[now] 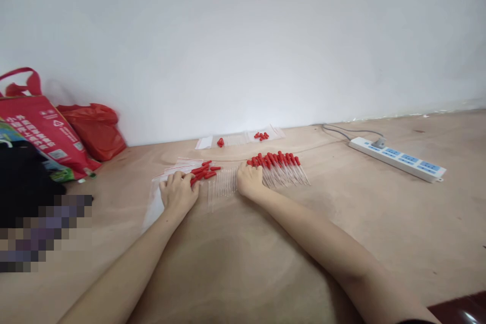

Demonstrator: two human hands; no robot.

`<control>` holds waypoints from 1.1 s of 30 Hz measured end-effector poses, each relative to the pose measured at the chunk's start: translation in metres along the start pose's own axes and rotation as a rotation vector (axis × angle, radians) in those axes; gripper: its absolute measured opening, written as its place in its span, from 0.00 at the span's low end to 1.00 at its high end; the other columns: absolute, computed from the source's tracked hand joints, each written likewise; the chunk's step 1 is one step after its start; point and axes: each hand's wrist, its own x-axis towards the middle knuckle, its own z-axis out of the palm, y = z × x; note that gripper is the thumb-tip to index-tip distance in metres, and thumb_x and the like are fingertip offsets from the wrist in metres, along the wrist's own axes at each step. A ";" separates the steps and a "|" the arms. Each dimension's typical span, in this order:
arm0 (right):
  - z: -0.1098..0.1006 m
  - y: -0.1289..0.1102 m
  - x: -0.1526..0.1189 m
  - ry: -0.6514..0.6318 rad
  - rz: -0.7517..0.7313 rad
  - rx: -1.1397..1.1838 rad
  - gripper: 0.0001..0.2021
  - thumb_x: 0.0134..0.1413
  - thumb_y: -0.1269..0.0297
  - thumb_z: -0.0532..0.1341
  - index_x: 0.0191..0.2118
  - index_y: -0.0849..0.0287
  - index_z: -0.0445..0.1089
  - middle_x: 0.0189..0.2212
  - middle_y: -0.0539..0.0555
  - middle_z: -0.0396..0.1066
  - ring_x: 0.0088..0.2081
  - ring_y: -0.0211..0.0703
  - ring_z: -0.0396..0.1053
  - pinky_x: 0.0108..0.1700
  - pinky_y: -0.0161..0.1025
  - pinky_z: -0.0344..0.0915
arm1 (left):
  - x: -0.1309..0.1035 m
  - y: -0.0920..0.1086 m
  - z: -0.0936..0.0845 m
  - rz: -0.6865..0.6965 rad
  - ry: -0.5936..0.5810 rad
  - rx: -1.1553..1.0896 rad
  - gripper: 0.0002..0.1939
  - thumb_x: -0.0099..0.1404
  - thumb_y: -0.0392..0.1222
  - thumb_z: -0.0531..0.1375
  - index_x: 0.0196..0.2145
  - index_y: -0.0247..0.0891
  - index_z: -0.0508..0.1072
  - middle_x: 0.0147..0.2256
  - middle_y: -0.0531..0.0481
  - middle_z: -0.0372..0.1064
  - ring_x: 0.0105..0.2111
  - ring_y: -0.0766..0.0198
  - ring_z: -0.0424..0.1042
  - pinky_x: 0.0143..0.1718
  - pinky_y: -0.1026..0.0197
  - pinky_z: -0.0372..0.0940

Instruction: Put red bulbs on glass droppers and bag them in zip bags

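Observation:
My left hand [177,193] rests at the left edge of a pile of red rubber bulbs [203,171], its fingers curled with a red bulb between thumb and forefinger. Beneath the hand and pile lies a clear zip bag [155,210]. Bare glass dropper tubes [222,182] lie side by side between my two hands. At the left end of a row of droppers with red bulbs [283,164], my right hand [249,180] is closed. A red bulb shows at its fingertips; the rest of that dropper is hidden by the hand.
Farther back, near the wall, another clear bag [239,140] lies flat with a few red bulbs [261,135] on it. A white power strip [397,158] with a plug and grey cable is at the right. Red bags [94,129] and a black item [26,182] stand left.

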 end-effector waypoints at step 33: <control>0.001 0.092 -0.073 0.335 -0.665 0.196 0.11 0.54 0.72 0.50 0.40 0.60 0.67 0.32 0.54 0.66 0.34 0.39 0.61 0.44 0.43 0.45 | -0.048 0.071 -0.021 0.438 -0.111 -0.888 0.06 0.64 0.39 0.48 0.32 0.38 0.62 0.29 0.51 0.67 0.28 0.64 0.68 0.30 0.62 0.63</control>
